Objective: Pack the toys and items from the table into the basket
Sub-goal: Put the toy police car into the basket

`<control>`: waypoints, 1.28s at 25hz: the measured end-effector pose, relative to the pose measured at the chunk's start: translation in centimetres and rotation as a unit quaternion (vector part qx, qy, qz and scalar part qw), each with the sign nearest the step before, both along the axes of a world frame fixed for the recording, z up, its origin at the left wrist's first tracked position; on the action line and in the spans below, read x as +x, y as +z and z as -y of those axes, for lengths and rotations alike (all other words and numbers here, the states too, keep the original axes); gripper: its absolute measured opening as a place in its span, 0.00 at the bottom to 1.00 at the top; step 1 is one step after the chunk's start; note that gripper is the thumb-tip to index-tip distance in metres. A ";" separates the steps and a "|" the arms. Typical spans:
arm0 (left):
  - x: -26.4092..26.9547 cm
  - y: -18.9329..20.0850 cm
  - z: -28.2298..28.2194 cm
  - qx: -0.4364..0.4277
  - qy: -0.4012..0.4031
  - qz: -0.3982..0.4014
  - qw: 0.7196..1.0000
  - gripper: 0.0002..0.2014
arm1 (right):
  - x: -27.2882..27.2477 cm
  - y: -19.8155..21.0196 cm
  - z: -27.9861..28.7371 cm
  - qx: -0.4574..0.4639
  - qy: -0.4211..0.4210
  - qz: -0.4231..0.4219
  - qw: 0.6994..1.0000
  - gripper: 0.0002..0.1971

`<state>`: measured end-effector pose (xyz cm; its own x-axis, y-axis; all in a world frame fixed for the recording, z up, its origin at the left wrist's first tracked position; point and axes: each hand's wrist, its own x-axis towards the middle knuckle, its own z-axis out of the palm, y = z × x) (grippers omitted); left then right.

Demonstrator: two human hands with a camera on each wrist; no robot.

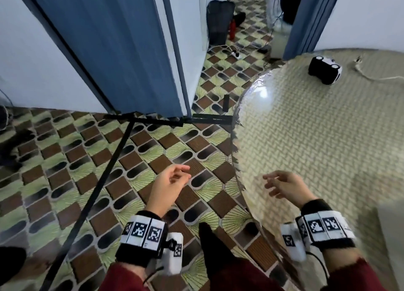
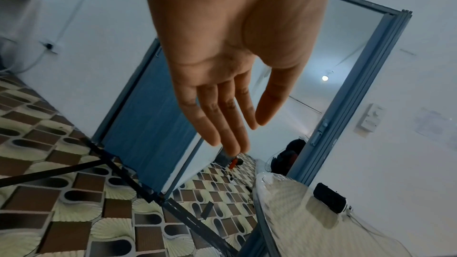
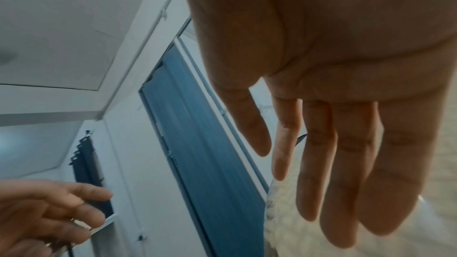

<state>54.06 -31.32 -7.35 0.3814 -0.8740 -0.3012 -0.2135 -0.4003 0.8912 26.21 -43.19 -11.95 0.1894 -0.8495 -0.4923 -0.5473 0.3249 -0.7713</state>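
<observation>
Both grips hang empty nearest the lens: my left hand over the patterned floor, my right hand over the round woven-textured surface, fingers loose. Black-and-white toy car lies on its side, well apart, far ahead and right of my right hand, the nearer one. Basket not in view.

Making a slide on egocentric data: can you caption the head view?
Both empty hands, left and right, hover at the table edge; a toy car lies overturned.

Both hands empty, fingers relaxed
</observation>
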 end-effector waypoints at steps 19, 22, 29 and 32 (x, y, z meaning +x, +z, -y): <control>12.8 -0.9 34.5 -0.024 -0.307 -0.005 0.951 0.08 | 13.9 -0.2 18.3 -0.021 -0.250 -0.001 0.968 0.10; 12.9 -1.6 39.3 -0.009 -0.384 0.028 0.923 0.07 | 15.2 -0.6 19.6 -0.020 -0.303 0.002 0.953 0.10; 9.3 -2.0 49.8 -0.016 -0.501 0.043 0.864 0.07 | 14.9 -1.0 22.8 -0.003 -0.412 -0.002 0.911 0.08; 6.4 -2.1 54.7 -0.031 -0.515 0.036 0.856 0.08 | 13.2 -1.4 25.7 -0.008 -0.452 0.010 0.892 0.09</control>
<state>60.50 -85.99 -9.42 -0.5861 -0.7706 -0.2503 -0.4796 0.0810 0.8738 39.41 -68.85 -13.33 -0.5681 -0.6667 -0.4825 -0.0533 0.6148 -0.7868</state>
